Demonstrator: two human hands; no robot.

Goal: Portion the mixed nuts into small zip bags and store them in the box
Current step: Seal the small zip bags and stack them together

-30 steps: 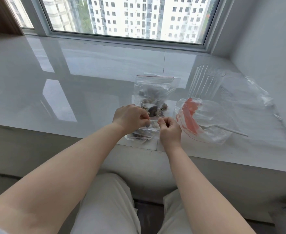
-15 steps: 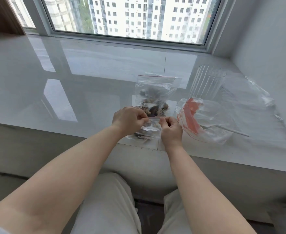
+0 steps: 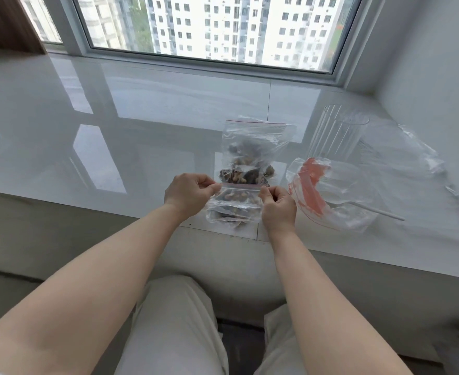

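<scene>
While pale trousers are showing nearest, at the bottom of the view, the person's two bare forearms are reaching over the front edge of a glossy white window ledge. At that edge the left hand and right hand are each pinching one end of the red zip strip of a small zip bag holding mixed nuts, its bottom resting on the ledge. Just behind it a second filled zip bag is lying flat. Toward the right, a crumpled clear bag with red print is lying with a white plastic spoon poking out of it. Farther back a ribbed clear plastic box is standing near the right wall, loose plastic film beside it. Beyond the ledge's far edge, the window is looking onto white apartment towers.
</scene>
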